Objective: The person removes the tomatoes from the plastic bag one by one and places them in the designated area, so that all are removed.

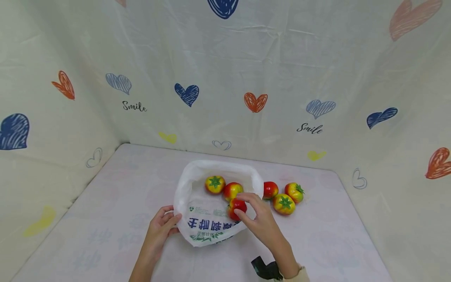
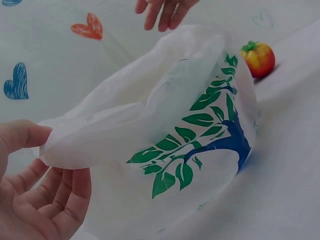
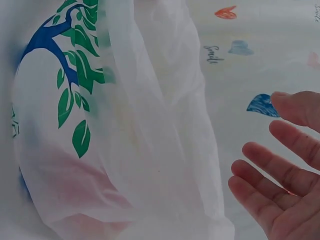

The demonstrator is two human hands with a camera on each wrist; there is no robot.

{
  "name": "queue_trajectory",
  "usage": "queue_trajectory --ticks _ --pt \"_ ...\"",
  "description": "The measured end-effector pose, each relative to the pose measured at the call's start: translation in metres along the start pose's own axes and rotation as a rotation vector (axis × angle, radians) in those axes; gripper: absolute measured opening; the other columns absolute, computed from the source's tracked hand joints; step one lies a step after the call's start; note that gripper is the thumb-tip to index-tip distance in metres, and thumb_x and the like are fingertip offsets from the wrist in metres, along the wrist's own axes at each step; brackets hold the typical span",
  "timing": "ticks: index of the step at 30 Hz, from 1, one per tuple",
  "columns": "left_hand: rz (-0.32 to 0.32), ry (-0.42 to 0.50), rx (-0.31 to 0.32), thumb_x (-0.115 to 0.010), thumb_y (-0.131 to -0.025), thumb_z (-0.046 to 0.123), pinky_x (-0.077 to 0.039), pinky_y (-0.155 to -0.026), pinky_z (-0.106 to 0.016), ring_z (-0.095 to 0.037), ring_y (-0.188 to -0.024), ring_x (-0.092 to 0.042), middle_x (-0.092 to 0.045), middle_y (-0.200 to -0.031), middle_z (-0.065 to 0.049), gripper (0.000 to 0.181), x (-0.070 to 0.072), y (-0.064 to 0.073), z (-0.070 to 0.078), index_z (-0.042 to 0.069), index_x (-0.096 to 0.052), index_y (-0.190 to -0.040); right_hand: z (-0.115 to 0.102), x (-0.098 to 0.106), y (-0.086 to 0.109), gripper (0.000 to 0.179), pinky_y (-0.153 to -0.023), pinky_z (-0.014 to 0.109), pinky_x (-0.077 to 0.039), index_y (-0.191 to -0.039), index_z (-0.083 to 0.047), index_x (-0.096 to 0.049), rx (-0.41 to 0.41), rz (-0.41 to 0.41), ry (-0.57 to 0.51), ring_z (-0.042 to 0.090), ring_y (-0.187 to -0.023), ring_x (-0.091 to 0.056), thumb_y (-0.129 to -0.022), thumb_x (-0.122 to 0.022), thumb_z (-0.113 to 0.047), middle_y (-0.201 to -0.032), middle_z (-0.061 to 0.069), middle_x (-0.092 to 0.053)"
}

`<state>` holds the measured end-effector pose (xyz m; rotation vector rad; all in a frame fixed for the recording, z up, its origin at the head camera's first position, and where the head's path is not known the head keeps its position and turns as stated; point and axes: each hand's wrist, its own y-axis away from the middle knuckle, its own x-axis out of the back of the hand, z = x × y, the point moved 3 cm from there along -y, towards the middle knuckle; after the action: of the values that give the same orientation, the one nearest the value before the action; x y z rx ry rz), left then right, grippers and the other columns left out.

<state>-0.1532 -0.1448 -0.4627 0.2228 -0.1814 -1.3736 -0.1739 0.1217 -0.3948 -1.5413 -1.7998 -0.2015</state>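
A white plastic bag (image 1: 183, 196) with blue lettering and a green leaf print stands with its mouth spread. My left hand (image 1: 163, 227) pinches its rim between thumb and fingers, plainly seen in the left wrist view (image 2: 45, 185). Inside lie a yellow-green tomato (image 1: 215, 184), a red-yellow tomato (image 1: 232, 190) and a redder tomato (image 1: 237, 209). Over the bag's right side hovers my right hand (image 1: 262, 219), its thumb and fingers spread above the redder tomato. The right wrist view shows this hand (image 3: 285, 175) with nothing in its fingers.
To the right of the bag on the white-covered table (image 1: 116, 188) lie a red tomato (image 1: 270, 190), a tomato with its green calyx up (image 1: 284, 204) and a tilted tomato (image 1: 294, 192). A heart-printed cloth (image 1: 218, 70) hangs behind.
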Motion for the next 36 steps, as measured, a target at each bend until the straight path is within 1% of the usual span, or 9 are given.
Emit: queue_trajectory --ticks 3,8,11,12,16,20,26,32,36 --pt "0.005 -0.006 -0.005 -0.067 -0.078 0.04 -0.054 -0.07 -0.024 -0.013 -0.08 -0.062 -0.062 -0.099 -0.004 0.055 0.002 -0.007 -0.01 0.012 -0.046 -0.12 -0.002 -0.007 -0.005 0.035 -0.091 0.036 -0.049 -0.113 -0.021 -0.058 0.017 -0.031 -0.023 0.008 -0.111 -0.053 -0.08 -0.069 -0.022 -0.116 -0.011 -0.057" --pt "0.016 -0.004 -0.018 -0.068 -0.052 0.07 -0.055 -0.071 -0.028 -0.018 -0.083 -0.063 -0.063 -0.104 -0.004 0.086 0.01 -0.035 -0.049 0.02 -0.047 -0.119 -0.001 -0.018 -0.012 0.038 -0.092 0.039 -0.047 -0.115 -0.018 -0.055 0.016 -0.097 -0.025 0.013 -0.115 -0.051 -0.08 -0.069 -0.018 -0.119 -0.006 -0.055" --pt "0.012 -0.009 -0.045 -0.067 -0.057 0.068 -0.055 -0.069 -0.028 -0.018 -0.082 -0.062 -0.063 -0.105 -0.005 0.081 0.012 -0.044 -0.06 0.02 -0.047 -0.119 -0.001 -0.024 -0.016 0.039 -0.093 0.039 -0.047 -0.117 -0.017 -0.053 0.012 -0.136 -0.005 0.017 -0.117 -0.049 -0.08 -0.068 -0.019 -0.12 -0.002 -0.054" --pt "0.001 0.002 -0.061 -0.067 -0.063 0.064 -0.055 -0.067 -0.029 -0.019 -0.081 -0.062 -0.063 -0.105 -0.006 0.076 0.013 -0.045 -0.061 0.018 -0.046 -0.12 -0.002 -0.026 -0.017 0.039 -0.094 0.038 -0.047 -0.117 -0.016 -0.052 0.011 -0.15 0.001 0.017 -0.117 -0.049 -0.081 -0.067 -0.019 -0.121 -0.001 -0.054" --pt "-0.003 0.018 -0.061 -0.068 -0.067 0.059 -0.055 -0.067 -0.028 -0.019 -0.08 -0.063 -0.063 -0.103 -0.003 0.069 0.013 -0.048 -0.063 0.019 -0.046 -0.119 -0.002 -0.033 -0.021 0.039 -0.096 0.039 -0.046 -0.119 -0.014 -0.051 0.001 -0.205 0.033 0.02 -0.116 -0.048 -0.083 -0.065 -0.021 -0.123 0.002 -0.052" --pt "-0.008 0.043 -0.057 -0.069 -0.066 0.058 -0.056 -0.068 -0.03 -0.018 -0.081 -0.064 -0.063 -0.103 -0.002 0.071 0.012 -0.046 -0.062 0.019 -0.045 -0.12 -0.001 -0.037 -0.023 0.042 -0.096 0.04 -0.045 -0.121 -0.014 -0.051 -0.02 -0.239 0.079 0.022 -0.115 -0.048 -0.083 -0.065 -0.024 -0.125 0.003 -0.051" --pt "-0.013 0.105 -0.086 -0.071 -0.068 0.053 -0.056 -0.067 -0.028 -0.015 -0.081 -0.064 -0.063 -0.101 -0.003 0.07 0.012 -0.035 -0.048 0.014 -0.045 -0.119 0.005 -0.04 -0.026 0.045 -0.096 0.039 -0.045 -0.123 -0.012 -0.05 -0.048 -0.283 0.14 0.021 -0.114 -0.047 -0.083 -0.066 -0.023 -0.126 0.004 -0.048" --pt "0.018 0.129 -0.127 -0.066 -0.082 0.032 -0.056 -0.066 -0.026 -0.014 -0.08 -0.063 -0.063 -0.099 -0.004 0.048 0.006 -0.017 -0.022 0.008 -0.045 -0.118 0.011 -0.039 -0.027 0.05 -0.096 0.042 -0.045 -0.124 -0.014 -0.049 -0.082 -0.317 0.172 0.023 -0.116 -0.042 -0.079 -0.069 -0.022 -0.129 0.006 -0.045" --pt "0.06 0.12 -0.078 -0.064 -0.084 0.027 -0.056 -0.069 -0.024 -0.01 -0.081 -0.062 -0.061 -0.096 0.002 0.045 0.002 -0.006 -0.003 0.007 -0.042 -0.118 0.017 -0.037 -0.026 0.052 -0.096 0.043 -0.045 -0.125 -0.016 -0.048 -0.097 -0.328 0.197 0.025 -0.118 -0.04 -0.078 -0.07 -0.024 -0.131 0.005 -0.044"
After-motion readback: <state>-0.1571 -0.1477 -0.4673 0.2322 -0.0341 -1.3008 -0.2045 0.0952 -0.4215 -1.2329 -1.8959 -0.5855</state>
